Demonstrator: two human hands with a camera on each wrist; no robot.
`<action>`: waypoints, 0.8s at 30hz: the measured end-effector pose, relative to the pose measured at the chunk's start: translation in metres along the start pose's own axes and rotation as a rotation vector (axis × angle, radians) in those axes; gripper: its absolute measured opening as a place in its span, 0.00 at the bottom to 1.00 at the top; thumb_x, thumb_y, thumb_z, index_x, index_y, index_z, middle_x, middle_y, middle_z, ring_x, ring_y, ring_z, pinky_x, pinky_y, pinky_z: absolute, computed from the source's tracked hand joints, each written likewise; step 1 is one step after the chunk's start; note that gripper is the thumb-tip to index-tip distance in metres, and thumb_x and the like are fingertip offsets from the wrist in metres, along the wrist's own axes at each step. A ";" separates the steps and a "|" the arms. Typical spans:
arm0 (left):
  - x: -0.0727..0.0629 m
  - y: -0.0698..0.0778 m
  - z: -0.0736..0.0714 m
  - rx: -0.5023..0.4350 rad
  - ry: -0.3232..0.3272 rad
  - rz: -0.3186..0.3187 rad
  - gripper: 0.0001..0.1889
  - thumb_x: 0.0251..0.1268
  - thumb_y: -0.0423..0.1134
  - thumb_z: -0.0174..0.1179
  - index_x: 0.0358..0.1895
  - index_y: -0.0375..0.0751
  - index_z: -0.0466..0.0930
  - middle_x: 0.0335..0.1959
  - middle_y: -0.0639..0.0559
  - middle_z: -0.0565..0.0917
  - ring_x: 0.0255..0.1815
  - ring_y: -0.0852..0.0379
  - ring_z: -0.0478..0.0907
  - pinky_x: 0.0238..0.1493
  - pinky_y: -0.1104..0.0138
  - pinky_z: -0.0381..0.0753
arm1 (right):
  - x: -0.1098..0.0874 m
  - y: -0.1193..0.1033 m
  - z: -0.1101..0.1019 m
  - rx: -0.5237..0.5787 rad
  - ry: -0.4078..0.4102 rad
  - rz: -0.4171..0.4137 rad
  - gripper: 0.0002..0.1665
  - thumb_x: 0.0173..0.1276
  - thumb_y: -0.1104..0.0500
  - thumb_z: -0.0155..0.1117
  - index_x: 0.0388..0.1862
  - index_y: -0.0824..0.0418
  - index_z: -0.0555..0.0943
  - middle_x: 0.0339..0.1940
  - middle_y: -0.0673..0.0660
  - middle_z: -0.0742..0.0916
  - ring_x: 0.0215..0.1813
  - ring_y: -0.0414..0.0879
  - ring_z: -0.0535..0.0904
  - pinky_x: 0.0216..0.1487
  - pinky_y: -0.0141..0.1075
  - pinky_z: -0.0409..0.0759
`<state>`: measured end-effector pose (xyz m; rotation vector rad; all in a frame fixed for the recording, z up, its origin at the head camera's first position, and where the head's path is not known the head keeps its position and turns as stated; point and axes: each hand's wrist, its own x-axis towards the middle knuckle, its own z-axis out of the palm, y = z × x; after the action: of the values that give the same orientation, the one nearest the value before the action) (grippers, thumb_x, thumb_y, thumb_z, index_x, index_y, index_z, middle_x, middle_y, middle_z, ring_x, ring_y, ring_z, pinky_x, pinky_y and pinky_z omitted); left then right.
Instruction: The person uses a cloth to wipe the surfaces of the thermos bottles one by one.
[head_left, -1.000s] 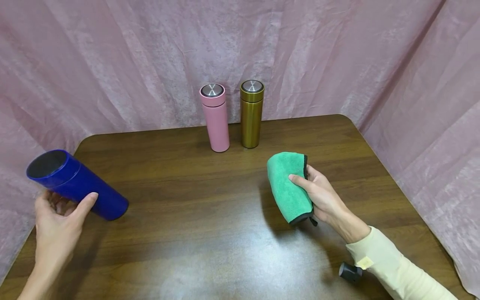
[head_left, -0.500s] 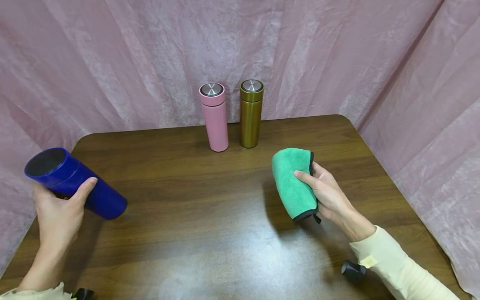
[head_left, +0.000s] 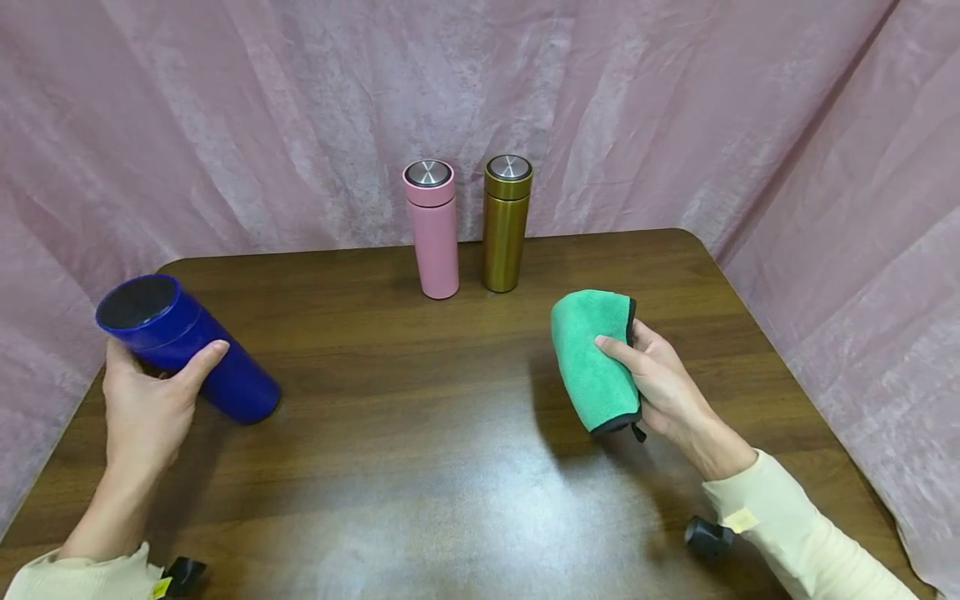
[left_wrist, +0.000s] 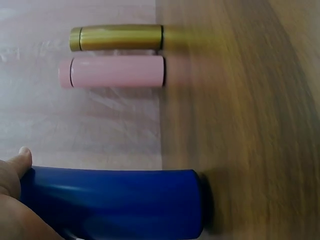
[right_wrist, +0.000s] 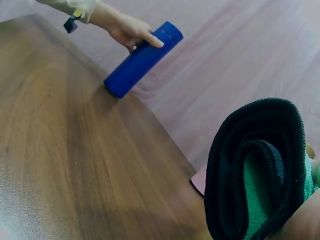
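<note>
At the left of the head view my left hand (head_left: 150,408) grips a large blue thermos bottle (head_left: 240,375) near its dark-topped cap, thumb along the near side. The bottle slants, cap toward the left, and its base is right at the tabletop in the right wrist view. On the other side my right hand (head_left: 667,383) holds a folded green cloth (head_left: 592,362) with black edging, thumb on top and fingers hidden beneath. A shadow falls on the wood below the cloth. In the right wrist view the rolled black edge of the cloth (right_wrist: 255,115) fills the lower right.
Two slimmer thermos bottles, one pink (head_left: 435,250) and one gold (head_left: 504,242), stand upright side by side near the back edge of the brown wooden table (head_left: 390,467). Pink curtains (head_left: 300,125) hang behind and along the sides.
My left hand has carried the blue thermos bottle rightward and slightly farther from me. The right hand has shifted a little right and away with the green cloth. The pink and gold bottles stay put.
</note>
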<state>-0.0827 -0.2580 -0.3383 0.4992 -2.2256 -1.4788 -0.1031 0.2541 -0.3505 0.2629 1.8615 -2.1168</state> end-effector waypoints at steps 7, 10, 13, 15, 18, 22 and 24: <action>-0.009 0.015 0.019 -0.026 -0.090 0.068 0.38 0.60 0.33 0.76 0.71 0.51 0.67 0.54 0.60 0.79 0.52 0.63 0.78 0.49 0.78 0.74 | 0.000 -0.004 -0.001 -0.007 0.023 -0.007 0.35 0.79 0.55 0.63 0.77 0.60 0.59 0.56 0.55 0.81 0.50 0.46 0.85 0.49 0.42 0.86; -0.012 0.022 0.027 0.018 -0.148 0.116 0.38 0.61 0.36 0.76 0.73 0.51 0.66 0.56 0.58 0.79 0.53 0.63 0.77 0.51 0.77 0.74 | -0.001 -0.004 -0.002 -0.014 0.030 -0.007 0.35 0.79 0.55 0.62 0.77 0.60 0.59 0.56 0.55 0.81 0.49 0.46 0.85 0.49 0.42 0.86; -0.016 0.030 0.036 0.024 -0.196 0.146 0.40 0.61 0.38 0.76 0.74 0.50 0.65 0.57 0.56 0.78 0.54 0.63 0.77 0.52 0.75 0.74 | -0.001 -0.006 -0.002 -0.014 0.031 -0.010 0.35 0.79 0.55 0.62 0.77 0.60 0.59 0.57 0.55 0.81 0.50 0.46 0.85 0.50 0.41 0.86; -0.019 0.034 0.042 0.013 -0.223 0.151 0.40 0.61 0.38 0.76 0.75 0.49 0.64 0.57 0.55 0.78 0.55 0.63 0.76 0.53 0.74 0.74 | -0.002 -0.008 -0.002 -0.010 0.030 -0.012 0.34 0.79 0.55 0.62 0.77 0.59 0.59 0.57 0.55 0.80 0.50 0.46 0.85 0.50 0.41 0.86; -0.023 0.040 0.050 0.010 -0.261 0.143 0.40 0.61 0.40 0.76 0.74 0.47 0.64 0.56 0.55 0.78 0.55 0.62 0.76 0.54 0.72 0.73 | -0.002 -0.010 -0.002 -0.002 0.026 -0.018 0.34 0.79 0.55 0.62 0.76 0.58 0.60 0.58 0.55 0.80 0.50 0.46 0.85 0.50 0.42 0.86; -0.029 0.047 0.059 0.012 -0.324 0.144 0.41 0.62 0.43 0.76 0.75 0.47 0.63 0.58 0.51 0.78 0.57 0.62 0.75 0.56 0.69 0.73 | -0.003 -0.014 -0.002 0.001 0.023 -0.027 0.34 0.79 0.55 0.63 0.76 0.58 0.60 0.57 0.55 0.81 0.49 0.46 0.85 0.49 0.41 0.87; -0.033 0.051 0.064 0.001 -0.355 0.153 0.42 0.62 0.44 0.76 0.76 0.47 0.62 0.60 0.50 0.78 0.59 0.61 0.74 0.58 0.67 0.73 | -0.004 -0.015 -0.002 0.002 0.020 -0.033 0.34 0.78 0.55 0.63 0.75 0.58 0.60 0.56 0.54 0.81 0.49 0.46 0.86 0.49 0.41 0.87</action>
<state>-0.0917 -0.1724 -0.3180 0.0640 -2.4661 -1.5833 -0.1041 0.2578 -0.3356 0.2567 1.8869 -2.1454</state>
